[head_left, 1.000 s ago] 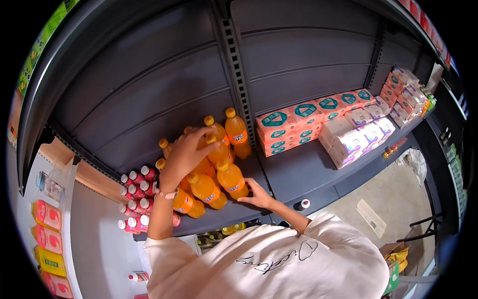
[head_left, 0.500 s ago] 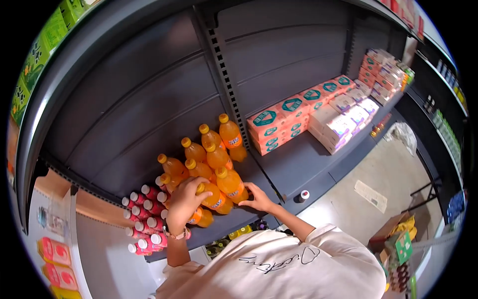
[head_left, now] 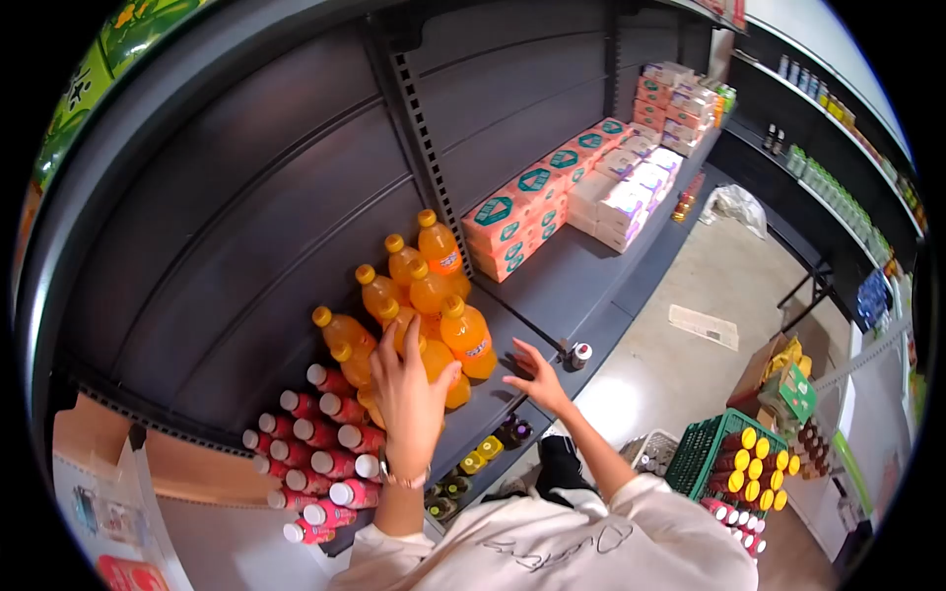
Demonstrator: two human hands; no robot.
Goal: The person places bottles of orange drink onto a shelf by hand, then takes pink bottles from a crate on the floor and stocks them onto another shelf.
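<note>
Orange soda bottles (head_left: 467, 340) with orange caps stand in a tight group on the dark shelf. My left hand (head_left: 407, 389) reaches over the front of the group, its fingers and thumb curved around the upper part of one bottle (head_left: 437, 361), which it partly covers. Just right of the bottles, my right hand (head_left: 538, 376) is held with fingers spread and nothing in them. It is apart from the nearest bottle. Pink bottles with white caps (head_left: 333, 463) stand in rows to the left of my left wrist.
Tissue packs (head_left: 537, 197) are stacked farther along the shelf. A small white-capped bottle (head_left: 579, 356) stands near the shelf's front edge. Yellow-capped bottles (head_left: 477, 455) sit on a lower level. On the floor at right are a green crate (head_left: 702, 448) and a cardboard piece (head_left: 703, 326).
My right hand has come off the side of the front bottle and moved right, fingers spreading. The left hand still reaches over the bottles. The view has turned, showing the crate at right.
</note>
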